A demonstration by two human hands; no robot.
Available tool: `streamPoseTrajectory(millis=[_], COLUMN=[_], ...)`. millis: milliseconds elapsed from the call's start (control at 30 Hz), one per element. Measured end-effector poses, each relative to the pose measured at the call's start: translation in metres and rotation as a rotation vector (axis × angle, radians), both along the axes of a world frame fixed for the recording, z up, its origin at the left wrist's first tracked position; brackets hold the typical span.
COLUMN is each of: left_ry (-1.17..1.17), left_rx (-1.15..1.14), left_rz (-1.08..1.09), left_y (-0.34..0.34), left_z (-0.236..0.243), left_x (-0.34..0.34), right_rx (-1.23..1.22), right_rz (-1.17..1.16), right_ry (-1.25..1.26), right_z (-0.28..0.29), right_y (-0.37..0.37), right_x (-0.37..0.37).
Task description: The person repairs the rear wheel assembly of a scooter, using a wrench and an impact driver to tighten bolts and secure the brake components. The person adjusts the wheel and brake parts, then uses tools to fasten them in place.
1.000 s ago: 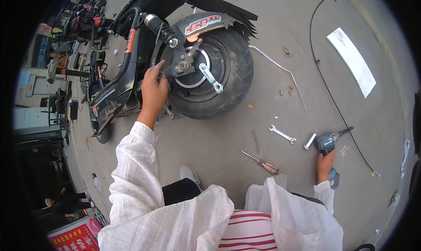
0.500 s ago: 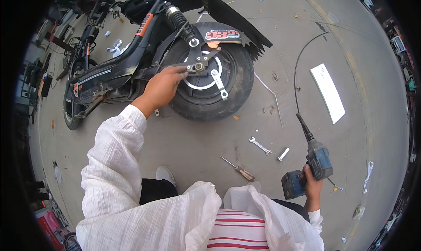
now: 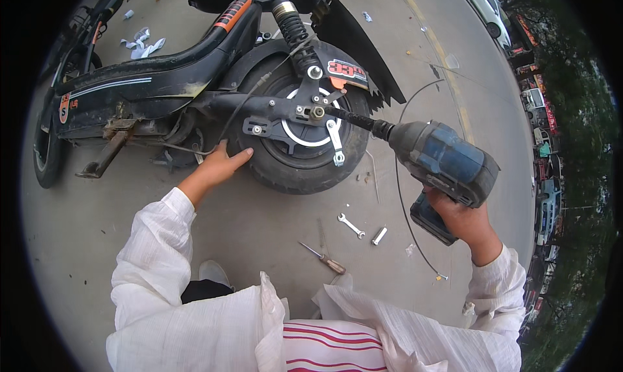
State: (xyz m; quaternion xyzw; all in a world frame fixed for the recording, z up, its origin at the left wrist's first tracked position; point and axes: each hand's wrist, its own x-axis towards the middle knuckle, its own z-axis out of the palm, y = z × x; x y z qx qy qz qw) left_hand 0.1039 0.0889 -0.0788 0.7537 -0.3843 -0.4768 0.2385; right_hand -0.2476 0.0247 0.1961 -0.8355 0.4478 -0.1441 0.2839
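Note:
My right hand (image 3: 457, 214) grips a blue and black cordless impact wrench (image 3: 448, 161) by its handle, raised beside the rear wheel. Its long dark socket extension (image 3: 358, 120) points left, with the tip at the axle nut (image 3: 317, 112). Low at the left edge of the tyre (image 3: 305, 182) is my left hand (image 3: 217, 169), thumb and forefinger apart; its other fingers are partly hidden. A thin cable (image 3: 235, 112) runs down past its fingertips. The black electric scooter (image 3: 149, 99) lies across the far side, with a spring shock absorber (image 3: 295, 34) above the wheel.
On the ground nearer me lie an open-ended wrench (image 3: 351, 226), a metal socket (image 3: 379, 235) and a screwdriver (image 3: 331, 263). A loose black cable (image 3: 398, 177) curves behind the impact wrench. The kickstand (image 3: 107, 152) sticks out at left; crumpled paper (image 3: 144, 45) lies beyond the scooter.
My right hand has lifted the impact wrench up and left to the axle nut. My left hand has left the axle bracket and moved down to the tyre's left edge. The view has shifted.

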Motion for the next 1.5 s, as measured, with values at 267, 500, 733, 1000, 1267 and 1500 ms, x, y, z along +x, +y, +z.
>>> streamPoseTrajectory(millis=[267,500,733,1000,1267,1500], left_ry=[0.705,0.817,-0.042,1.111,1.564,1.573], left_rx=[-0.428,-0.245,-0.529,-0.472,-0.330,-0.345], left_rz=[0.418,0.505,0.299,0.547,0.701,0.691], left_y=[-0.014,-0.015,-0.006,-0.004,-0.016,-0.018], left_z=[-0.018,-0.005,-0.027,0.013,0.018,0.012], left_x=[-0.021,-0.021,-0.026,-0.035,-0.032,-0.032], right_rx=[0.048,-0.074,-0.001,0.047,0.059,0.191], right_rz=[0.095,0.183,0.405,0.530,0.483,0.303], right_ry=[0.139,0.233,0.563,0.801,0.560,0.558], right_z=[0.000,-0.001,0.033,0.046,0.036,0.032], right_y=[-0.027,-0.037,-0.077,-0.109,-0.095,-0.083], right_x=[0.083,0.106,0.140,0.177,0.147,0.137])
